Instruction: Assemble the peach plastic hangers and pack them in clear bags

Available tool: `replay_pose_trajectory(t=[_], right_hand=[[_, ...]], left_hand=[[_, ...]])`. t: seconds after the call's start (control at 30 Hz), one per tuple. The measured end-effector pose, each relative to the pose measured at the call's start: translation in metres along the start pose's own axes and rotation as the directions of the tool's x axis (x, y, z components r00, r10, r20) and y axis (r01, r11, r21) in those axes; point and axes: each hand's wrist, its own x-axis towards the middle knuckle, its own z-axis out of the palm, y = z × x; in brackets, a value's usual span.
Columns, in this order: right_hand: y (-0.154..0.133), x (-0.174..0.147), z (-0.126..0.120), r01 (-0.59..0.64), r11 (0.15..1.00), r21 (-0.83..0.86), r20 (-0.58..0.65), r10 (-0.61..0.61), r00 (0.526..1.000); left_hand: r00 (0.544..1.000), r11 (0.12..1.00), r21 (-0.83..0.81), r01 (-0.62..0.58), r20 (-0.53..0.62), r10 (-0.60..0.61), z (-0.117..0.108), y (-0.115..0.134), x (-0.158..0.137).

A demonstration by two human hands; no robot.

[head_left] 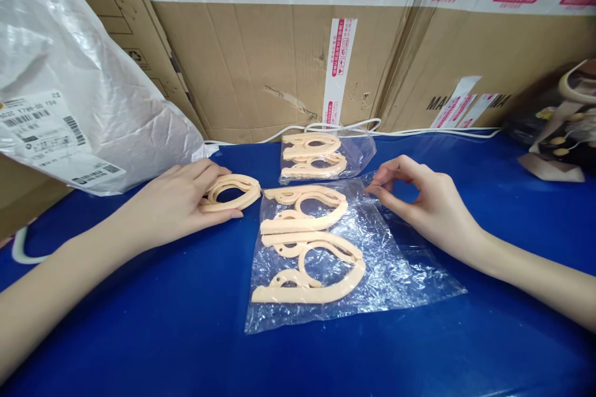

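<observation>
My left hand (181,198) is closed around a folded beige plastic folding hanger (249,195), and its palm hides part of it. On the right, my right hand (419,198) pinches the upper edge of a clear plastic bag (400,273) between thumb and fingertips. The bag lies flat, and two more folded hangers (326,211) (344,285) sit within its outline, one nearer me than the other. Whether they are inside the bag or on top of it I cannot tell. Farther back lies a smaller clear bag (361,149) with folded beige hangers (316,167) in it.
Cardboard boxes (261,56) form a wall behind the blue table (186,322). A white cable (419,131) runs along their foot. A grey-white mailing bag (116,87) with a label leans at the left. Dark fabric with a beige ornament (554,167) is at the right.
</observation>
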Motion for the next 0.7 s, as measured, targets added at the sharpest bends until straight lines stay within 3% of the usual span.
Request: replay_pose_trajectory(t=[0.07, 0.2, 0.27, 0.33, 0.43, 0.53, 0.6, 0.7], right_hand=[[-0.001, 0.000, -0.002, 0.027, 0.999, -0.046, -0.050, -0.029, 0.998], [-0.010, -0.004, -0.011, 0.099, 0.995, -0.031, -0.121, -0.102, 0.987], [-0.022, -0.006, -0.016, 0.142, 0.988, 0.068, -0.046, -0.139, 0.989], [-0.036, -0.010, -0.022, 0.155, 0.969, 0.194, 0.104, -0.177, 0.979], [-0.058, -0.017, -0.029, 0.143, 0.933, 0.329, 0.315, -0.252, 0.915], [-0.072, -0.023, -0.033, 0.161, 0.903, 0.398, 0.420, -0.335, 0.843], [-0.075, -0.025, -0.033, 0.141, 0.892, 0.430, 0.448, -0.346, 0.824], [-0.074, -0.025, -0.031, 0.027, 0.873, 0.486, 0.472, -0.289, 0.833]], left_hand=[[0.998, 1.000, 0.000, 0.030, -0.055, -0.030, 0.001, 0.000, -0.001], [0.959, 0.998, 0.017, 0.052, -0.280, -0.045, -0.003, 0.008, -0.006], [0.927, 1.000, 0.015, 0.000, -0.374, 0.005, -0.007, 0.019, -0.011], [0.898, 0.994, 0.023, -0.104, -0.426, 0.104, -0.011, 0.036, -0.017], [0.814, 0.943, 0.100, -0.318, -0.482, 0.326, -0.017, 0.068, -0.028], [0.717, 0.861, 0.188, -0.473, -0.486, 0.500, -0.019, 0.096, -0.036], [0.694, 0.826, 0.204, -0.526, -0.457, 0.555, -0.018, 0.106, -0.039], [0.699, 0.827, 0.210, -0.521, -0.451, 0.555, -0.012, 0.109, -0.041]])
